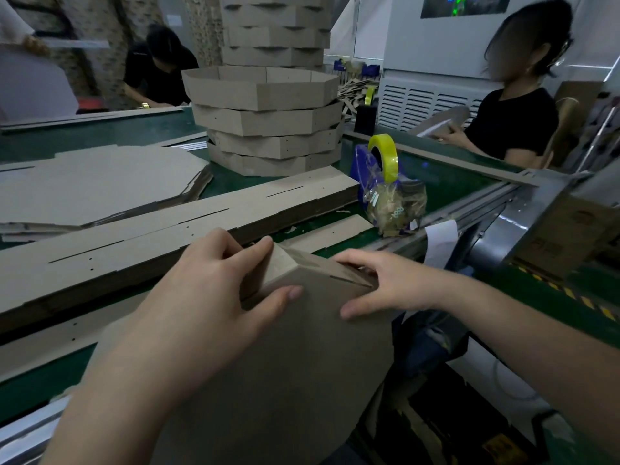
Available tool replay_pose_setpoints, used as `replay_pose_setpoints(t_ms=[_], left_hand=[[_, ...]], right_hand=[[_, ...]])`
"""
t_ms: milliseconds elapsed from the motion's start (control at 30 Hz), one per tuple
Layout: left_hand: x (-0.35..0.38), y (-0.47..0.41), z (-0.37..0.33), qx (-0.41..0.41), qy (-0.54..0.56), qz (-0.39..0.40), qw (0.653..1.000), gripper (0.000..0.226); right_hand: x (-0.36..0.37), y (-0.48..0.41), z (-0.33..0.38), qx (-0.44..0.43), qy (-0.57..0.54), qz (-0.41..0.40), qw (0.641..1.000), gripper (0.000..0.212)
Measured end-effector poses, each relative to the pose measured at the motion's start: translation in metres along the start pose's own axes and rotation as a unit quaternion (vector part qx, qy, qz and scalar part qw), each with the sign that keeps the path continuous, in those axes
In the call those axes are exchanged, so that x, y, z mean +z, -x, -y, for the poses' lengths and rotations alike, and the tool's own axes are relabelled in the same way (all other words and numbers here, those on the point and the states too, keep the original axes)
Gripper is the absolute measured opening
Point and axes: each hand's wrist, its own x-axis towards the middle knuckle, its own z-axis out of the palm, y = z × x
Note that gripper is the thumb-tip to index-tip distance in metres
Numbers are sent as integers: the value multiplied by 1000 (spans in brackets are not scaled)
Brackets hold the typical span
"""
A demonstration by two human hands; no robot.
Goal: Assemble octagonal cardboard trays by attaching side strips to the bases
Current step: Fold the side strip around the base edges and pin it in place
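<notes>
A grey octagonal cardboard base (285, 364) tilts up toward me at the table's near edge. A side strip (303, 263) is folded along its far edge. My left hand (214, 290) grips the far left corner, fingers curled over the strip and thumb on the base's face. My right hand (379, 283) pinches the strip against the base's far right edge, thumb lying on the face.
A stack of long side strips (161, 229) lies just beyond my hands. Flat octagonal bases (94, 186) sit at left, finished trays (268, 129) are piled behind. A blue tape dispenser with yellow tape (382, 162) stands at right. Two other people work at the green table (446, 182).
</notes>
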Motion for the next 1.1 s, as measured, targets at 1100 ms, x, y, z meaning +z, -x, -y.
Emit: replay_pose_setpoints(t_ms=[1100], left_hand=[[3,-6,-21,147,6,-24,989,58]], right_hand=[[2,44,2,-75,-18,-338,938,61]])
